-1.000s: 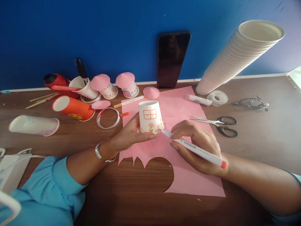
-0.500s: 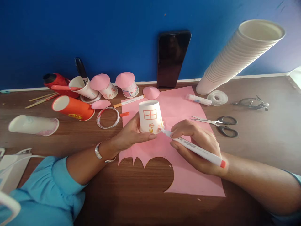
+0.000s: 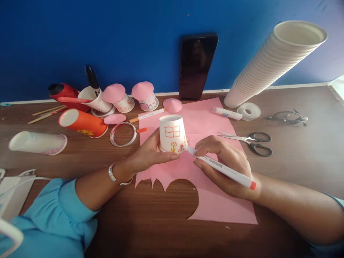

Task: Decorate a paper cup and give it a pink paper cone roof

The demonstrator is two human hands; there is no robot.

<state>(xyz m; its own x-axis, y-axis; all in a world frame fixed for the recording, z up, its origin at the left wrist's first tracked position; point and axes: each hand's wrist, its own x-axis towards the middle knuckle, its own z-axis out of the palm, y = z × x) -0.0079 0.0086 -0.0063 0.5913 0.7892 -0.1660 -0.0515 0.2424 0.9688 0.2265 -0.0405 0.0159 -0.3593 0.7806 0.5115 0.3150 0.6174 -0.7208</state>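
Observation:
My left hand point(image 3: 154, 148) grips a short white paper cup point(image 3: 166, 139) around its lower part, thumb across the front. On the cup are a red-orange window drawing and, below it, small flowers in orange and yellow. Pinched in my right hand point(image 3: 224, 163) is a white marker with a red end point(image 3: 228, 171). Its tip touches the cup low on the right side, by the flower drawings. Both hands are over a cut sheet of pink paper point(image 3: 223, 211). An orange-red marker cap point(image 3: 142, 130) lies left of the cup.
Behind are pink-roofed cups point(image 3: 145, 100), a pink paper cone point(image 3: 172, 105), an orange-capped marker point(image 3: 149, 114) and a phone point(image 3: 199, 68) against the wall. Rightward are a tall cup stack point(image 3: 274, 68), glue stick point(image 3: 227, 113), tape roll point(image 3: 249, 111) and scissors point(image 3: 258, 143). Leftward lies an orange cup point(image 3: 84, 123).
The marker tip has shifted slightly left and up along the cup's lower right side. The cup stays in my left hand, nearly still.

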